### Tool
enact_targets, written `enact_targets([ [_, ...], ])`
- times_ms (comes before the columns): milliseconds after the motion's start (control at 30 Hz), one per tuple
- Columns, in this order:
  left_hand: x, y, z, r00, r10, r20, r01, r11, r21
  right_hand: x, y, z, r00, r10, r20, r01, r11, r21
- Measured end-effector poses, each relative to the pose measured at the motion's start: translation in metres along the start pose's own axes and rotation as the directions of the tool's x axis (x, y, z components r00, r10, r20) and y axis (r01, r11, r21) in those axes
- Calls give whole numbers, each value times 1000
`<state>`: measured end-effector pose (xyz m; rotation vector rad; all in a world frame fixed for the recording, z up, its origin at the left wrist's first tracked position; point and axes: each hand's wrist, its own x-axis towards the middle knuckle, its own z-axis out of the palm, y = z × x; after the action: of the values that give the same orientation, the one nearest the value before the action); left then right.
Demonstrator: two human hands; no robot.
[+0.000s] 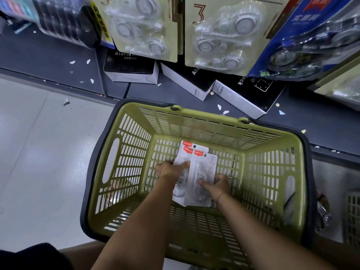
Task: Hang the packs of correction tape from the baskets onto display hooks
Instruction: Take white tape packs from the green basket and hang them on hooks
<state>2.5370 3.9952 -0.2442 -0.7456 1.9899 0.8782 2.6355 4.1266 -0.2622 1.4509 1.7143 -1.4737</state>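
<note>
A green plastic basket (194, 121) with a dark rim stands on the floor below me. At its bottom lie three white packs of correction tape (202, 162) with red labels, stacked and overlapping. My left hand (169, 169) reaches into the basket and grips the left side of the stack, thumb on top. My right hand (216, 186) holds the lower right edge of the top pack, thumb pressed on its blister. Both forearms reach down from the lower edge of the view.
Beige three-piece correction tape cards (220, 34) and a blue pack (311, 41) hang overhead on the display. Black-and-white alarm clock boxes (132, 67) lie on the dark base shelf behind the basket. A grey basket (350, 217) shows at the right edge. Pale floor lies left.
</note>
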Motion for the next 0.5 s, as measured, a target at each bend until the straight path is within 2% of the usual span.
enact_targets([
  [167,2,3,-5,987,65,146,-58,997,-47,0,1,-12,999,-12,50,11,1000,24],
  [333,-5,0,-16,915,65,397,-130,982,138,-2,6,-23,982,-23,189,7,996,88],
  [400,-10,-5,-20,872,51,486,-111,989,95,-9,3,-27,969,-30,246,4,994,108],
  [500,-17,-12,-26,860,39,509,-47,999,3,-21,-3,-33,950,-39,310,-11,988,157],
])
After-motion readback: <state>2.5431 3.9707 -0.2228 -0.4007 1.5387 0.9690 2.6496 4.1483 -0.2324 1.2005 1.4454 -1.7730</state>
